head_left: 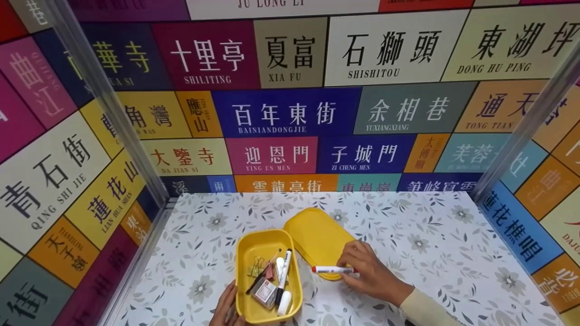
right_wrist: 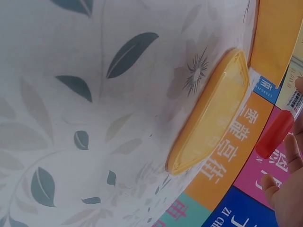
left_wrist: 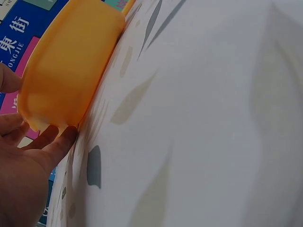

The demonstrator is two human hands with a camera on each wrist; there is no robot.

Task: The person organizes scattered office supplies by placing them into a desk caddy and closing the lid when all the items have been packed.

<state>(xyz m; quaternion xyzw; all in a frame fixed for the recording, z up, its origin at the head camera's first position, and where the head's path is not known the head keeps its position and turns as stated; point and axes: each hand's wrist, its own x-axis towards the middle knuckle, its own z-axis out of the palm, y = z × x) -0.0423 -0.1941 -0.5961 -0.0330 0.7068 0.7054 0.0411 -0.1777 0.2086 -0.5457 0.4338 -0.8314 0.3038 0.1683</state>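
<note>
My right hand (head_left: pixel 364 269) pinches a white marker (head_left: pixel 335 269) with a red cap, held sideways above the near end of a yellow lid (head_left: pixel 312 235). In the right wrist view the red cap (right_wrist: pixel 274 135) sticks out past the fingers. My left hand (head_left: pixel 225 305) holds the left near corner of a yellow box (head_left: pixel 240 276). The left wrist view shows fingertips (left_wrist: pixel 66 135) against its outer wall. Inside the box lie a black-capped white marker (head_left: pixel 284 274), a small labelled pack (head_left: pixel 264 291), a dark pen (head_left: pixel 257 280), wire clips (head_left: pixel 257 267) and white pieces (head_left: pixel 284 302).
The lid lies just right of the box on a table (head_left: pixel 430 271) covered in a leaf and flower print. Panels with colourful street-name signs (head_left: pixel 285 113) stand behind and on both sides. Clear upright posts (head_left: pixel 113 108) mark the back corners.
</note>
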